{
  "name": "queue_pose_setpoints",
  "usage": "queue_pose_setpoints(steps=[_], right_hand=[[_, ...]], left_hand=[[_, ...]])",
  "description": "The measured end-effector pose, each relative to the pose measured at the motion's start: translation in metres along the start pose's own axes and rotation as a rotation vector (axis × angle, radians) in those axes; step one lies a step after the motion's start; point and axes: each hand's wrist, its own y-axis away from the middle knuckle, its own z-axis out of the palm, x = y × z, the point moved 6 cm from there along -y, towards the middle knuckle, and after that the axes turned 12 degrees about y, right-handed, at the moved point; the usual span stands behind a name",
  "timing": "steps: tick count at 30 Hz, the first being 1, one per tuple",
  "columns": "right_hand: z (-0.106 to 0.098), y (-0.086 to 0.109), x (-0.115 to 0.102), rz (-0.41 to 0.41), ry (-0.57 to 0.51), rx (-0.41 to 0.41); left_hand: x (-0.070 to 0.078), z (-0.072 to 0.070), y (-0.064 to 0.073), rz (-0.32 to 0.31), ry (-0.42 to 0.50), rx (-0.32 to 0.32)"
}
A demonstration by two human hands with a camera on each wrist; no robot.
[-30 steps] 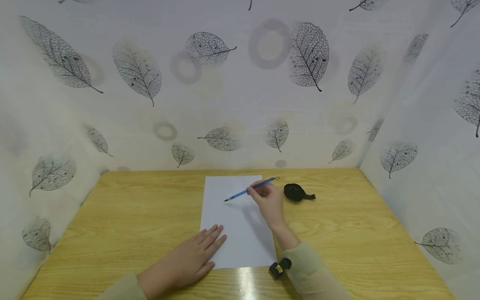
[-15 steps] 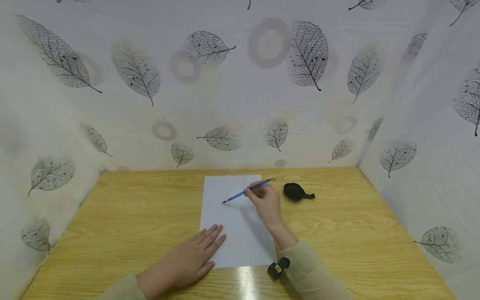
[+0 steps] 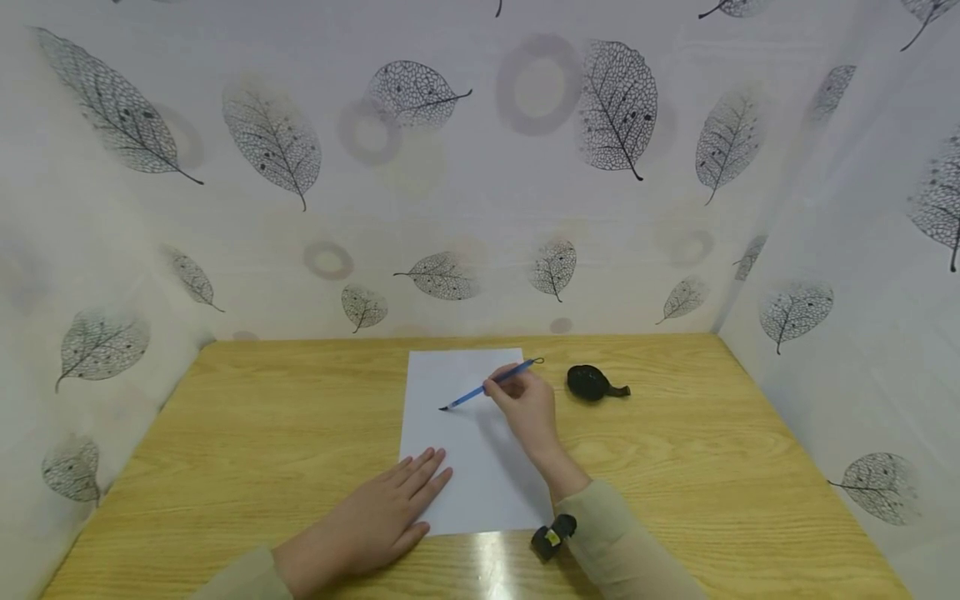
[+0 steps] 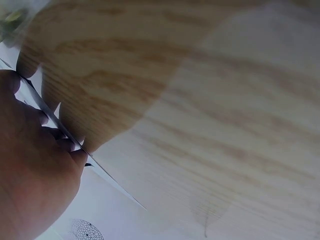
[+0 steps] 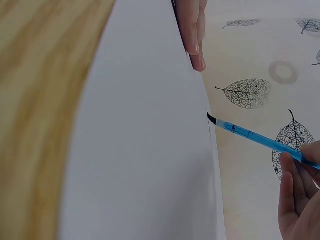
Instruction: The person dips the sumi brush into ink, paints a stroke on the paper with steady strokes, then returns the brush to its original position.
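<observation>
With the left hand (image 3: 384, 515) lying flat, fingers straight, on the paper (image 3: 480, 492) at its eight-o'clock edge, and the right hand (image 3: 531, 410) pinching the brush (image 3: 472, 392), its tip toward the paper's ten o'clock, light, even pressure should serve best.

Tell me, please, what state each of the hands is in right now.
Left hand: open, resting partly on the white paper.
Right hand: closed, holding the blue brush.
</observation>
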Motion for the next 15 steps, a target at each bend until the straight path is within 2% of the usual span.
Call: queue_pose_setpoints(steps=[5, 15], right_hand=[[-0.0002, 0.0002, -0.0017, -0.012, 0.062, -0.008], [-0.0015, -0.0004, -0.0043, -0.035, 0.117, -0.011]], left_hand=[[-0.0003, 0.0003, 0.0006, 0.004, -0.014, 0.010], [-0.0010, 0.0012, 0.0007, 0.011, -0.025, 0.019]])
